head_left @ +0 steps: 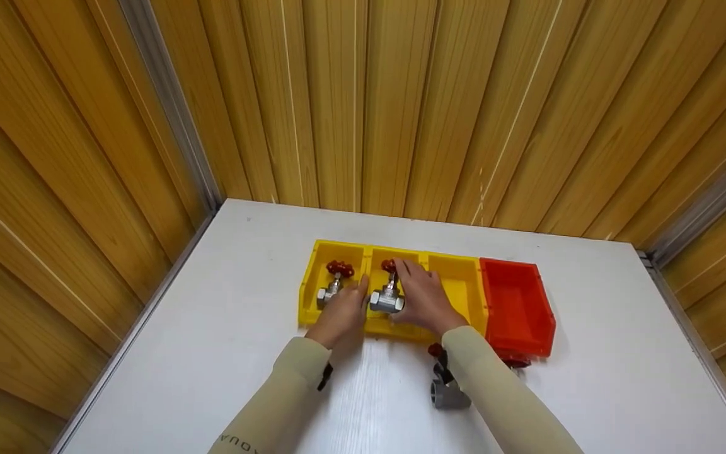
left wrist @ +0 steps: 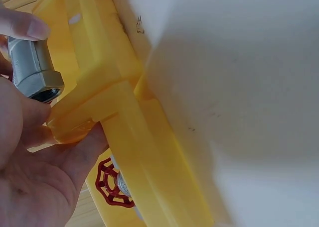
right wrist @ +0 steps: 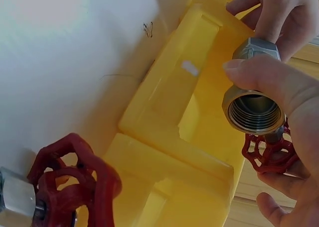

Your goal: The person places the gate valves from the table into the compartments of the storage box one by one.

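My right hand [head_left: 425, 295] grips a metal gate valve [head_left: 387, 300] with a red handwheel, held at the second yellow bin [head_left: 394, 329] from the left. In the right wrist view, the thumb [right wrist: 246, 71] lies across the valve body [right wrist: 254, 110], whose threaded opening faces the camera, with fingers around the handwheel [right wrist: 271, 155]. My left hand [head_left: 342, 313] pinches the wall between the two left yellow bins; the left wrist view shows its digits [left wrist: 93, 145] on both sides of that wall [left wrist: 82, 112]. Another valve [head_left: 331, 291] lies in the leftmost bin.
A third yellow bin [head_left: 457, 284] and a red bin [head_left: 514, 302] continue the row to the right. On the white table [head_left: 243, 296], a grey valve [head_left: 448, 396] lies beside my right forearm. Another red handwheel [head_left: 517, 364] shows before the red bin. Wood-patterned walls [head_left: 388, 113] enclose the table.
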A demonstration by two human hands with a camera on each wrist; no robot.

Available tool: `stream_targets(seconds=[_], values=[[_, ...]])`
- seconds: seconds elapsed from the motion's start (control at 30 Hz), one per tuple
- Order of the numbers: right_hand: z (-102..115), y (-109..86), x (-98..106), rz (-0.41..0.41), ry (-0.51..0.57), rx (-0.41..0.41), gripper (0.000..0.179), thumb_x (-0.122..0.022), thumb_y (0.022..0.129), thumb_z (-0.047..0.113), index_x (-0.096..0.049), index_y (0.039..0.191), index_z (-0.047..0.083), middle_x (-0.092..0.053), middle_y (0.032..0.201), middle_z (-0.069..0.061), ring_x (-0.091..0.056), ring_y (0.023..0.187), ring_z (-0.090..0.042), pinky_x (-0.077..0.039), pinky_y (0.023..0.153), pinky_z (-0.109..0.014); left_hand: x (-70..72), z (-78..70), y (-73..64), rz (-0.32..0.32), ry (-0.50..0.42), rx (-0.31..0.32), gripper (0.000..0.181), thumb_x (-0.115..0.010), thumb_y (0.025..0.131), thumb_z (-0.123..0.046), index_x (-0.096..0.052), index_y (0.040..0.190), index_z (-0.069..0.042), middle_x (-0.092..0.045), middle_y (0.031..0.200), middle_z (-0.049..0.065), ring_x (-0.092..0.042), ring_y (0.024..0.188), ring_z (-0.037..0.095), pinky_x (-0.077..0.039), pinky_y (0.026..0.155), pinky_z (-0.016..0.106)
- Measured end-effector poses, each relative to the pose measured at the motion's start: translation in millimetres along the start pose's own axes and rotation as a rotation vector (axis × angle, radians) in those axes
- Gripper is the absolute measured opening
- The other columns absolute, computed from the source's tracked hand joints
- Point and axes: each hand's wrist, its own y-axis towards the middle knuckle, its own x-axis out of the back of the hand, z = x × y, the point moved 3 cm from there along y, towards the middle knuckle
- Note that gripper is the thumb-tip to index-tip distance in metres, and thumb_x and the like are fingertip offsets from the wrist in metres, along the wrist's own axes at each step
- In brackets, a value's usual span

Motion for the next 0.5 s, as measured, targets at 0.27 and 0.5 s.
stream_targets(seconds=[0.27, 0.5], values=[[-7.6, 4.5, -5.9, -0.006, -0.027, -0.010, 0.111, -0.090, 0.066, 0.033, -0.024, 0.154, 0.011, -0.034, 0.155, -0.011, -0.036, 0.139, -0.029, -0.024, 0.117, -0.054, -1.4, -0.6, 0.7, -0.018, 0.052, -0.016, 0.053, -0.045, 0.102, -0.015, -0.028, 0.151, -0.007, -0.064, 0.114, 0.022, -0.059, 0.068, 0.019, -0.052, 0.062, 0.025], [-14.5, 6.2, -9.9, -0.041, -0.020, -0.027, 0.108, -0.088, 0.068, 0.033, -0.026, 0.153, 0.011, -0.034, 0.155, -0.012, -0.036, 0.138, -0.031, -0.029, 0.112, -0.049, -2.1, -1.4, 1.4, -0.045, 0.079, -0.032, 0.052, -0.047, 0.102, -0.016, -0.031, 0.151, -0.005, -0.065, 0.113, 0.020, -0.066, 0.088, 0.027, -0.058, 0.077, 0.035]])
